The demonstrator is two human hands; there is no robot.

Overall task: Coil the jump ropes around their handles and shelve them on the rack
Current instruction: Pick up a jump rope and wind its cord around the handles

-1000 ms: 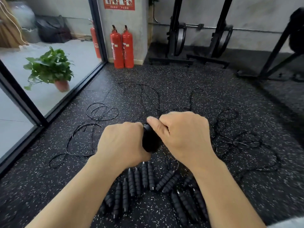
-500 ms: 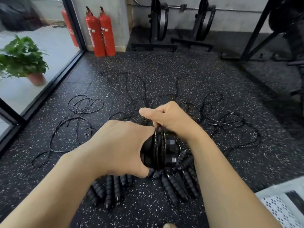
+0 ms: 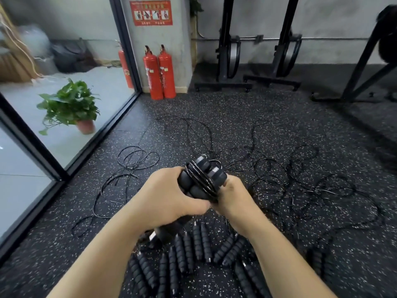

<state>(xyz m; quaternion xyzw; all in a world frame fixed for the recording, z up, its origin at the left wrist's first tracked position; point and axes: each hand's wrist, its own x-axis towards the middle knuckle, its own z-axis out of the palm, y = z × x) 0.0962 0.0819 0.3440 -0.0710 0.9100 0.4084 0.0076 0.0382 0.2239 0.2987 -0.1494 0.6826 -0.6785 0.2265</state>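
Firmly held: one wound jump rope (image 3: 200,179).
Nearest, spare handles (image 3: 189,250) lie in a row on the speckled floor (image 3: 64,244). Above them, the left hand (image 3: 169,196) wraps curled fingers round its two grips while the right hand (image 3: 234,197) clamps the coiled side. Loose ropes (image 3: 268,166) sprawl beyond; fire extinguishers (image 3: 159,72) stand farthest.

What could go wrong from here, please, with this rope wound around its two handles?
The cord coils sit close to the held handles' capped ends, so they may slide off if the left grip or right grip loosens. The loose ropes on the floor lie tangled, so a trailing end could snag. The spare handles lying there are a tripping risk.
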